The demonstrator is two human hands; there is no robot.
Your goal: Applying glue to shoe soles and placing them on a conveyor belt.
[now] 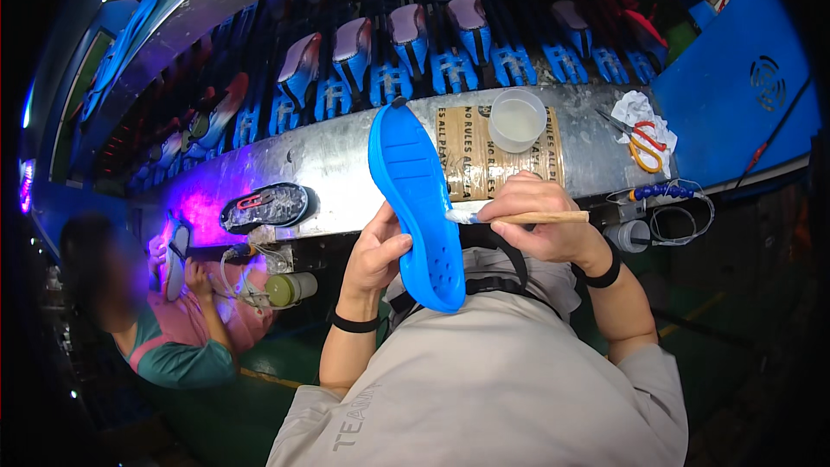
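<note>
My left hand (378, 252) grips a bright blue shoe sole (406, 175) by its left edge, the thumb lying over the rim. The sole stands lengthwise before me, its hollowed side facing up, with small round holes in the near end. In my right hand (538, 216) is a brush with a wooden handle (562, 217). Its pale bristles touch the sole's right edge near the middle. A round translucent tub (517, 121) of cloudy liquid stands on the bench just beyond my right hand.
Printed brown tape covers part of the metal bench (346, 151). Scissors with orange and red handles (647, 154) lie by crumpled white paper (650, 114) at right. A dark sole (264, 207) rests at left. Behind, shoes (411, 30) ride blue holders. A co-worker (186, 329) sits left, holding a sole.
</note>
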